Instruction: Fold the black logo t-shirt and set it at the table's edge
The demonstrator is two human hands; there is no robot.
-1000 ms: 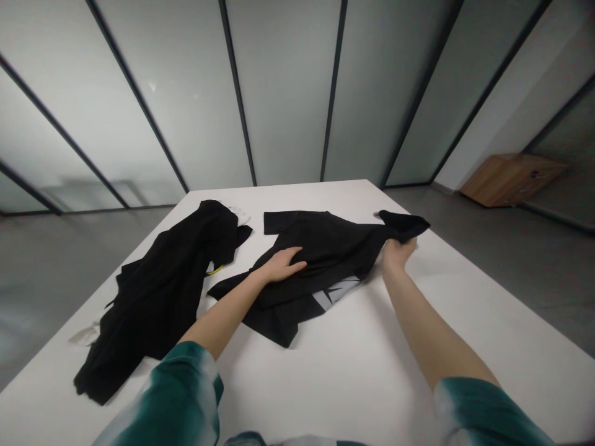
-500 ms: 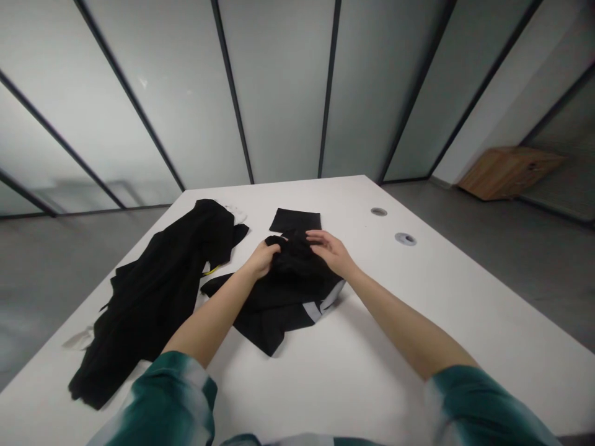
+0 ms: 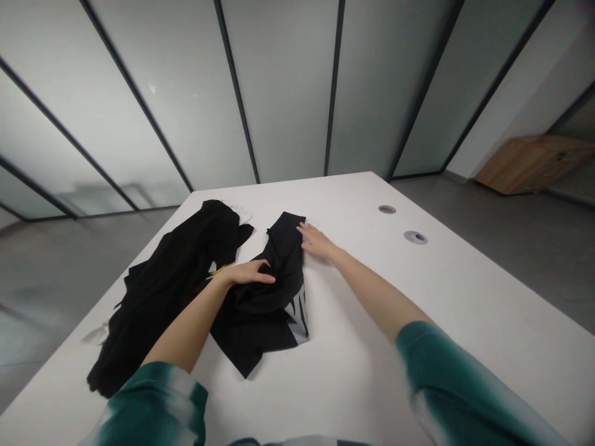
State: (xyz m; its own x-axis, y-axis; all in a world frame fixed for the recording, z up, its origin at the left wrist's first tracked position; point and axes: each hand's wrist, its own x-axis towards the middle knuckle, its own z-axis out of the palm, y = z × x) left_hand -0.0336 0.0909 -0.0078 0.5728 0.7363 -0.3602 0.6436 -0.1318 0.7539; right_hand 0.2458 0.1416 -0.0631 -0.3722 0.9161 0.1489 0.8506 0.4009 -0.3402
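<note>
A black garment (image 3: 260, 306) with a white-and-black patterned panel (image 3: 298, 313) lies bunched on the white table; its exact kind is unclear. My left hand (image 3: 248, 272) is on its left middle part, with a fold of the cloth between thumb and fingers. Flat beside the far right edge, my right hand (image 3: 318, 241) has its fingers stretched out and their tips touching the cloth. The garment's far part points away from me as a narrow, smoother strip.
A long heap of black clothing (image 3: 167, 285) runs along the left side of the white table (image 3: 362, 371), with white bits and a yellow strip (image 3: 217, 271) showing. Two round cable holes (image 3: 415, 237) are at the right. Beyond stands a frosted glass wall; a wooden cabinet (image 3: 525, 164) is on the floor.
The garment has turned and shifted left; its far strip now slants upward and the patterned panel faces me more. My left hand moved nearer and left, and my right hand went to the strip's edge.
</note>
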